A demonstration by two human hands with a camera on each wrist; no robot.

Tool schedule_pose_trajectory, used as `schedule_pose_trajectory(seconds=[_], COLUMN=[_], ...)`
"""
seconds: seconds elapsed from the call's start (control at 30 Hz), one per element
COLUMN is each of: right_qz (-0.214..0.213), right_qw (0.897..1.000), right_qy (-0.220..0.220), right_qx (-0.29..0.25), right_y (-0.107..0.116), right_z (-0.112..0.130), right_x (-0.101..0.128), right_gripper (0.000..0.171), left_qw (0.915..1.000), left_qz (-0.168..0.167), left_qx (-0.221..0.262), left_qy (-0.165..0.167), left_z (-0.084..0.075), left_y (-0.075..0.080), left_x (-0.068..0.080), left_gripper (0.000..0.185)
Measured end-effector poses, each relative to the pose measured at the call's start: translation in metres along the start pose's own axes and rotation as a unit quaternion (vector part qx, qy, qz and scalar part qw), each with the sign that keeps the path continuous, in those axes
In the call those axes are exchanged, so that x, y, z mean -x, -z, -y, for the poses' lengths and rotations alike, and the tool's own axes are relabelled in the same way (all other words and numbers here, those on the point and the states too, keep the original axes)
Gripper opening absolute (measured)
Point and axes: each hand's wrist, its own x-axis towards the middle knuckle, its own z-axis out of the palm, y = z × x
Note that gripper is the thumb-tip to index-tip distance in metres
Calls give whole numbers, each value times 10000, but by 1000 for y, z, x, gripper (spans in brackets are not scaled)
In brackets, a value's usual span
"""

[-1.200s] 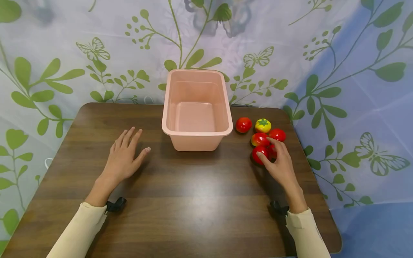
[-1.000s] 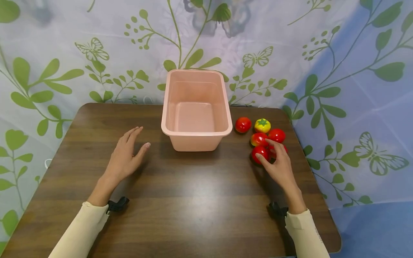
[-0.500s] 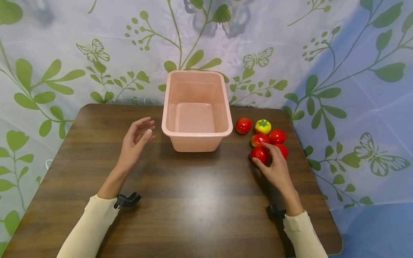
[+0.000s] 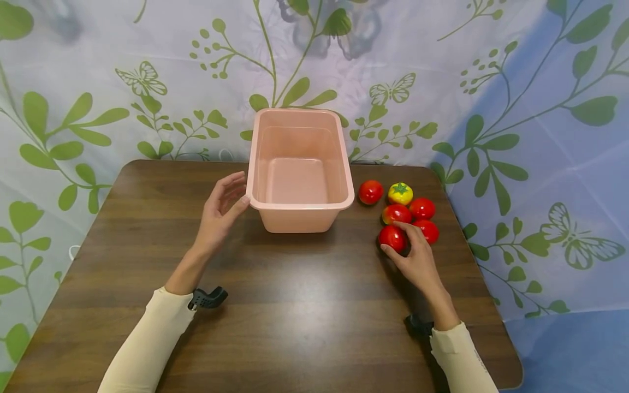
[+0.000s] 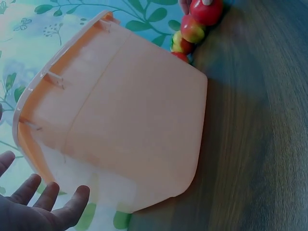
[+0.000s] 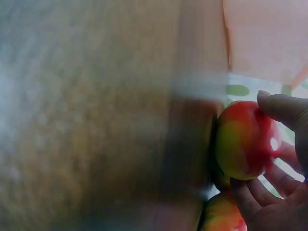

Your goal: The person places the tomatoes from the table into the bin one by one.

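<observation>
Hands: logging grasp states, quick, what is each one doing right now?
Left hand: open, thumb at the pink tub's rim.
Right hand: holding a red tomato.

On the brown table (image 4: 295, 305) stood one pink plastic tub (image 4: 300, 215). To its right lay six toy tomatoes: five red ones (image 4: 371, 191) (image 4: 396, 213) (image 4: 422, 208) (image 4: 429, 230) (image 4: 392, 238) and a single yellow one (image 4: 400, 192) with a green top. Two hands were over the table, a left hand (image 4: 221, 210) and a right hand (image 4: 415, 259).
</observation>
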Motion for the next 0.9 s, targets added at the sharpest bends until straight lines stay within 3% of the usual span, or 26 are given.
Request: schedule_pose_trajectory(seconds=[0.17,0.5,0.9], right_qz=[30,60,44], right_qw=[10000,10000,10000], right_qy=[5,-34,-33], right_qx=[-15,1,-27], right_y=[-3,-4,-2], right_z=[-2,-4,-2], right_x=[0,-1,-2], right_gripper=[67,69,65], left_qw=[9999,9990,9985], left_qz=[66,142,350], left_qx=[-66,-433,255], left_qy=[-124,-18,320], left_z=[2,4,3], left_y=[-4,-7,-9], left_x=[-2,-3,-3], left_gripper=[53,48,51])
